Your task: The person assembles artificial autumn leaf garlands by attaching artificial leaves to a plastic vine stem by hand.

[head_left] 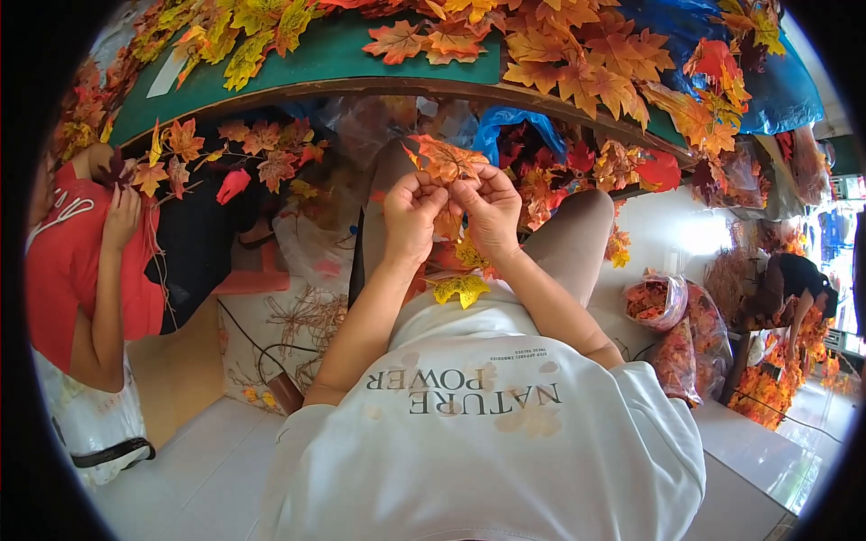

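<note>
Just on the near side of the table [334,68], the left hand [412,215] and right hand [488,215] pinch the leaf [448,162] low down, fingers closed against thumbs; it looks light, soft and easily creased, probably best held by its stem end

Beyond the grip, a green-topped table [334,61] is bordered by a brown edge [361,85]. To the grip's right, glare [704,236] is thrown back by pale floor [651,230]. Behind the grip, to the left, large light tiles [203,478] are divided by thin joints.
</note>
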### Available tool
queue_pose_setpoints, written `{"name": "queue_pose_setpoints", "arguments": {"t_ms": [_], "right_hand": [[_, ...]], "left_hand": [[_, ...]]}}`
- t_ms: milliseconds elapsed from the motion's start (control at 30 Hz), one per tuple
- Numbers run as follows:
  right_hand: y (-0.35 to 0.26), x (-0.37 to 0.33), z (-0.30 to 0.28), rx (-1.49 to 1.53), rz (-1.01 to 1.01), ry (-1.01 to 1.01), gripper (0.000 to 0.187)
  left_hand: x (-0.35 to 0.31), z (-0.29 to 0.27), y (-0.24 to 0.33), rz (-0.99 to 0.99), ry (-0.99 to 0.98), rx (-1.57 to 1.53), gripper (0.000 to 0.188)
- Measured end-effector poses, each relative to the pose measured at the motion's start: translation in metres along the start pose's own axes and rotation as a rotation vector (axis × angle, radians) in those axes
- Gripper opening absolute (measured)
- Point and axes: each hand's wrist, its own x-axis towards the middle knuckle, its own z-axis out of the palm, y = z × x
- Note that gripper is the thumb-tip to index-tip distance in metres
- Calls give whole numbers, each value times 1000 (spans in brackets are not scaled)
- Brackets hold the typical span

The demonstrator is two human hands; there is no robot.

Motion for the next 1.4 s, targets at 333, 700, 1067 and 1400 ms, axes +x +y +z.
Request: {"name": "queue_pose_setpoints", "arguments": {"t_ms": [333,700,1067,1400], "right_hand": [[5,-3,-1,-147,16,46,26],[-16,7,-13,-569,124,-165,13],[-76,255,185,-1146,-894,-661,18],[-69,385,221,-2090,-687,-288,37]], "left_hand": [[2,2,-15,58,96,42,15],[4,-5,1,85,52,216,9],[11,-48,15,-518,-155,-232,23],[26,-85,66,-618,-390,342,22]]}}
